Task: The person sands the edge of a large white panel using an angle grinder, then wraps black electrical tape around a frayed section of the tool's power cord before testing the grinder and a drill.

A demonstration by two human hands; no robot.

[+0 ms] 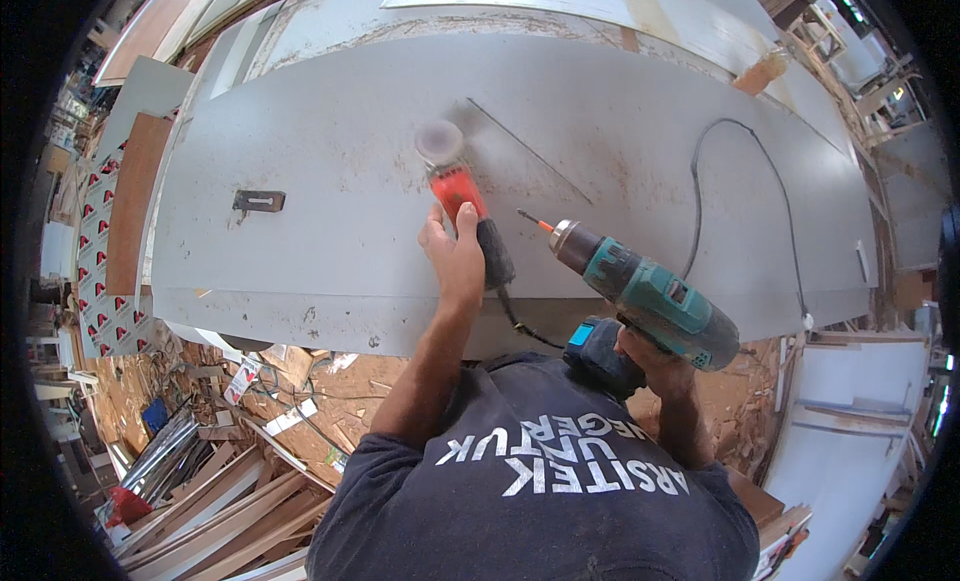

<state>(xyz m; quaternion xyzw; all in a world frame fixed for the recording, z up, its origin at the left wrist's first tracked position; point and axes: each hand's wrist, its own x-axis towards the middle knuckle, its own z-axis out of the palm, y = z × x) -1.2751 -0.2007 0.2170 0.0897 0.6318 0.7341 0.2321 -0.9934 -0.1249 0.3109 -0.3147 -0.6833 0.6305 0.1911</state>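
My left hand (460,261) is closed around the orange-and-black body of a corded angle grinder (458,191). Its round, pale head is blurred and lies over the grey panel. In my right hand (655,359) is a teal cordless drill (650,291), gripped by the handle, most of my fingers hidden behind it. A thin bit in the drill's chuck points left, toward the grinder. Below my right hand shows the drill's black battery (603,356). Ahead of both tools, a thin dark rod or strip (530,149) lies slantwise on the panel.
A large grey panel (330,111) covers the bench, with brown dust on it. A dark slotted metal piece (259,201) lies at left. A black cord (697,161) loops across the right side. Timber strips (220,511) are piled at lower left, above a floor littered with scraps (330,391).
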